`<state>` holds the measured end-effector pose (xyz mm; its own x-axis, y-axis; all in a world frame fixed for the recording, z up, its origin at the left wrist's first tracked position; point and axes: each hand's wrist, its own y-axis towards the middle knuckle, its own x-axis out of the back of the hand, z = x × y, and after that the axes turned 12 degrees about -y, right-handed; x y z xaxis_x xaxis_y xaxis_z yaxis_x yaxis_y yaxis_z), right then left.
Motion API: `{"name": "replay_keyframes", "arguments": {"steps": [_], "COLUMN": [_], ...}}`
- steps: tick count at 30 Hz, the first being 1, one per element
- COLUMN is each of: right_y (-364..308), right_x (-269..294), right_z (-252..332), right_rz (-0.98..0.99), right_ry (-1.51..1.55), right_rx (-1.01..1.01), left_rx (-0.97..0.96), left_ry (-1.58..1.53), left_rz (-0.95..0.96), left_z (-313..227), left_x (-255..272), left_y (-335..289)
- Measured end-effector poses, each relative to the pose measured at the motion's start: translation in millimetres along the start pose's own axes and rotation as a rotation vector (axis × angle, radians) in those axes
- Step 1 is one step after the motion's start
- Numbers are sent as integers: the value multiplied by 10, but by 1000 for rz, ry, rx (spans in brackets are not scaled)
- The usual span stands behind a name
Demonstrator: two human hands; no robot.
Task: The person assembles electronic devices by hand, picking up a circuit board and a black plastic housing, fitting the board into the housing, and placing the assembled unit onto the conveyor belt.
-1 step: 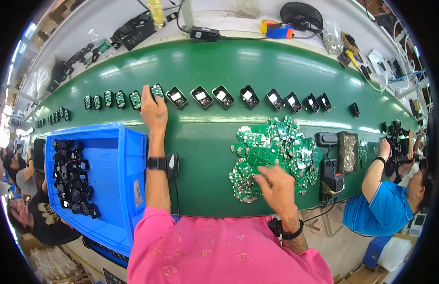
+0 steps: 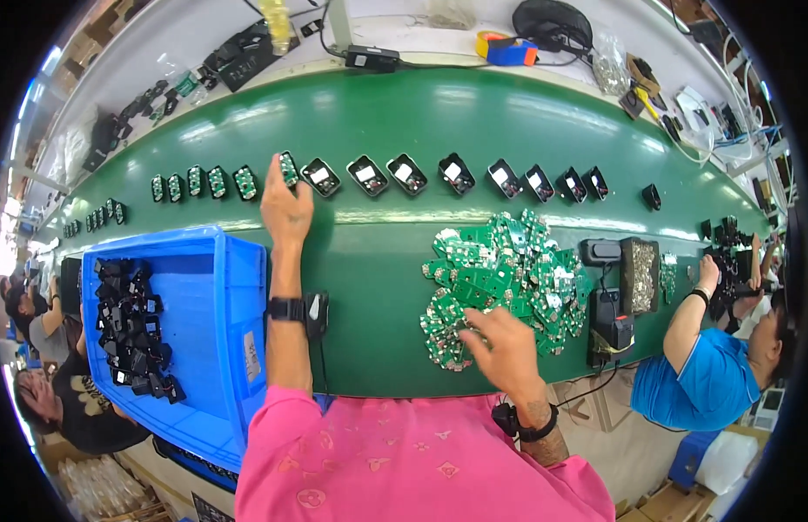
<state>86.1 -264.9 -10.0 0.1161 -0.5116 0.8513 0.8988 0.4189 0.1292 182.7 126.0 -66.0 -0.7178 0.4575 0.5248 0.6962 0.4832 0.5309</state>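
Under the left hand (image 2: 284, 209) fingertips, the conveyor belt (image 2: 378, 261) is smooth green rubber-like sheet with a soft sheen. Beneath the right hand (image 2: 506, 348) fingers lie glossy green circuit boards (image 2: 499, 270). The blue crate (image 2: 221, 348) is smooth plastic.

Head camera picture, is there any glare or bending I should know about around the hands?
Head view: fisheye bends the green belt into an arch; pale overhead-light streaks glare along it, beyond the left hand; the right hand on the circuit boards is sharp; corners are black.

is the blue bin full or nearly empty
Partly filled: the blue bin holds black parts along its left side; bare floor shows elsewhere.
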Motion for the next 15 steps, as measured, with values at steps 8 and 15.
{"name": "replay_keyframes", "arguments": {"steps": [8,15], "right_y": [-32,19], "right_x": [-206,-97], "right_z": [-44,-104], "right_rz": [171,131], "right_ry": [-164,323], "right_rx": [241,-221], "left_rx": [-27,344], "left_ry": [163,-697], "left_rz": [273,154], "left_z": [-49,-650], "left_x": [21,321], "left_y": [-103,-719]}}
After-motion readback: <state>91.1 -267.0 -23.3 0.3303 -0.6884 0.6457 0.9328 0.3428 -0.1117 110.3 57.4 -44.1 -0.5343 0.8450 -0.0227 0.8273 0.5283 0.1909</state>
